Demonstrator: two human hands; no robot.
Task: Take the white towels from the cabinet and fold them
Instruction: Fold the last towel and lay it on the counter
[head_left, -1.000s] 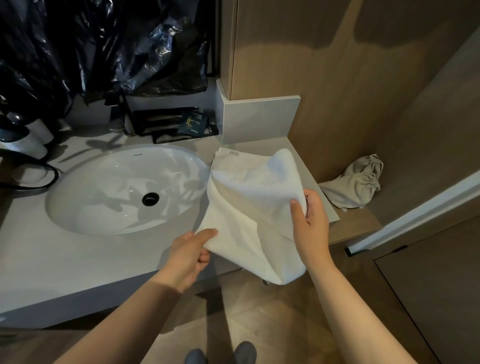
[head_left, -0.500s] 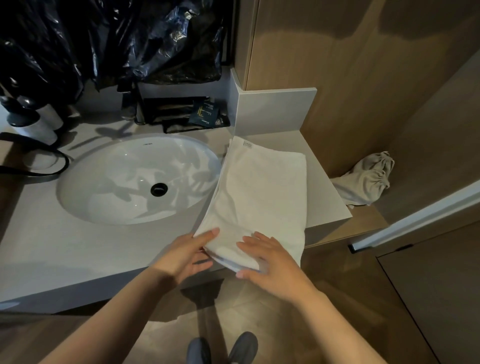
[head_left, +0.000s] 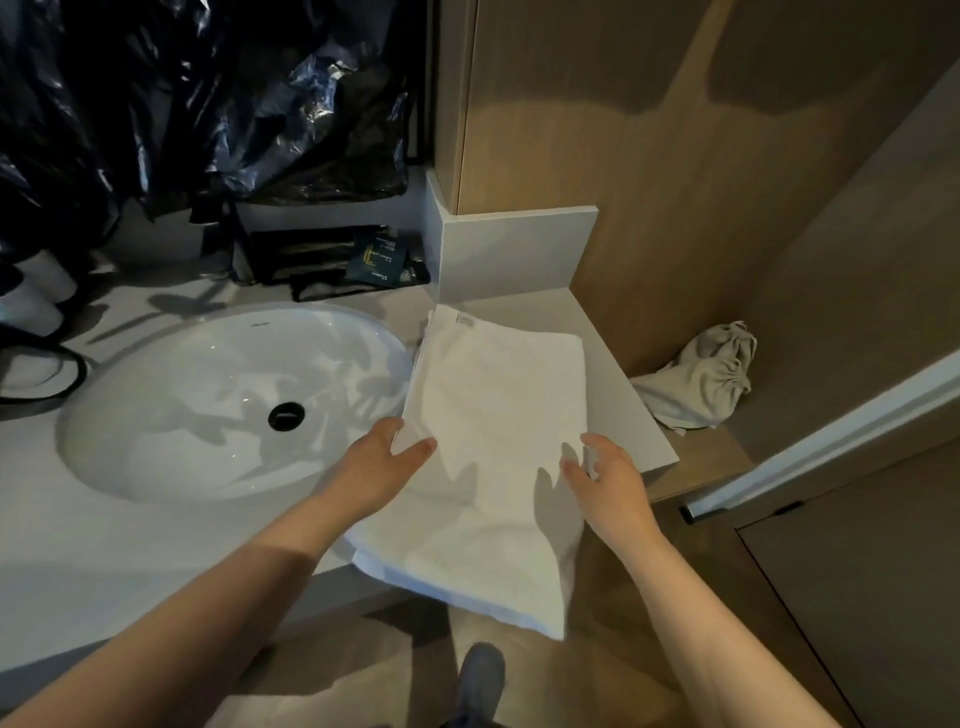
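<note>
Pale grey countertop (head_left: 130, 545) runs across the left half. At the far left are a loop of black cord (head_left: 78, 374) and a couple of white bottles (head_left: 31, 306), with crinkly black plastic bags (head_left: 260, 104) hanging above. The white oval sink (head_left: 182, 415) with its black drain (head_left: 286, 416) is set into the counter, and a black tray (head_left: 311, 260) sits behind it against the wall.

Just right of the sink, the left hand (head_left: 382, 465) has its fingers straight and rests on the left edge of the white towel (head_left: 493, 415). The towel lies folded flat on the counter between the sink and the counter's right end. The right hand (head_left: 610, 480) is at the towel's right edge, fingers spread and loose, gripping nothing. It's blurry, so I can't tell if it actually touches.

Further right there's wood panelling (head_left: 649, 182), a beige drawstring bag (head_left: 701, 379) on a lower wooden shelf (head_left: 717, 457), and a white frame (head_left: 831, 441).

Edges: the towel's near end hangs over the counter's front edge, above the floor (head_left: 363, 675) and a shoe (head_left: 480, 675). Its far end stops short of the grey upstand (head_left: 514, 254), and there's a strip of bare counter along its right side.

Writing: the sink has a tiny mark at its back rim, a dark packet (head_left: 376, 260) on the tray has gold print, and the towel has a small label (head_left: 464, 321) at its far corner. All are too small to read.
</note>
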